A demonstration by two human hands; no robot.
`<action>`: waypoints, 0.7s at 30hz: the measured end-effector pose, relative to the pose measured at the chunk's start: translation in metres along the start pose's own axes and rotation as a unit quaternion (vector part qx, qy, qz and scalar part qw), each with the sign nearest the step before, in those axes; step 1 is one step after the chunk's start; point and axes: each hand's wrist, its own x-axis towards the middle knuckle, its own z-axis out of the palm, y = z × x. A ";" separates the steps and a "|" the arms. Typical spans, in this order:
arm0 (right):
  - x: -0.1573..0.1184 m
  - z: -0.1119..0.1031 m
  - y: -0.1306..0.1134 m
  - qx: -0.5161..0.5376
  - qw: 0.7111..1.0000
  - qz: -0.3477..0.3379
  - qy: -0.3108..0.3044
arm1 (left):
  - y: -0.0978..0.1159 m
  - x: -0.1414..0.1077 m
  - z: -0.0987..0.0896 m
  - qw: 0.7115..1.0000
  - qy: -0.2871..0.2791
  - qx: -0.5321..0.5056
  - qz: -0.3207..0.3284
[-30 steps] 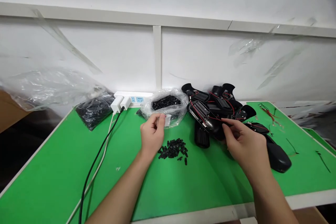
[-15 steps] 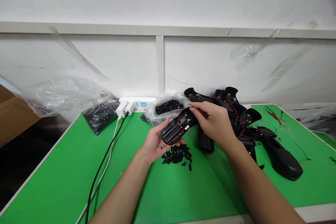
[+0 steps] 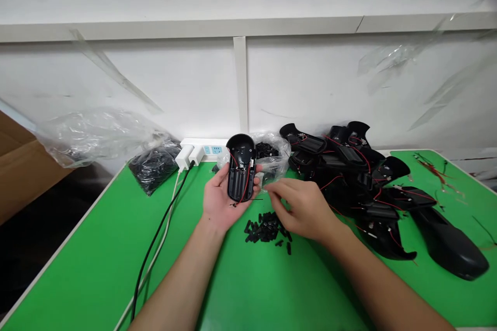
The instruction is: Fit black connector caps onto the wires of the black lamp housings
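Observation:
My left hand (image 3: 219,199) cradles a black plastic housing (image 3: 241,168), fingers curled round its sides. The housing stands nearly upright with its hollow inner side towards me, showing a ribbed battery bay, small metal contacts and red wires. A thin dark wire pokes out past its lower end. My right hand (image 3: 297,207) hovers just to the right of the housing, apart from it, fingers bent and drawn together. What its fingertips hold, if anything, is too small to make out. Below them lies a loose pile of small black plastic parts (image 3: 264,228) on the green tabletop (image 3: 248,284).
Several wired black housings (image 3: 349,165) are heaped at the right, beside a closed black shell (image 3: 450,243). Behind my hands sits an open plastic bag (image 3: 277,155) of black parts. A power strip (image 3: 212,150), its cables and another bag (image 3: 153,168) are at left.
The housing has turned from a slant to nearly upright in my left hand. My right hand has left its upper end and moved down, closer to the loose parts.

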 end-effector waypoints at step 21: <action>0.001 0.008 0.003 -0.039 0.972 0.058 -0.226 | -0.016 0.004 0.006 0.992 0.057 0.113 0.008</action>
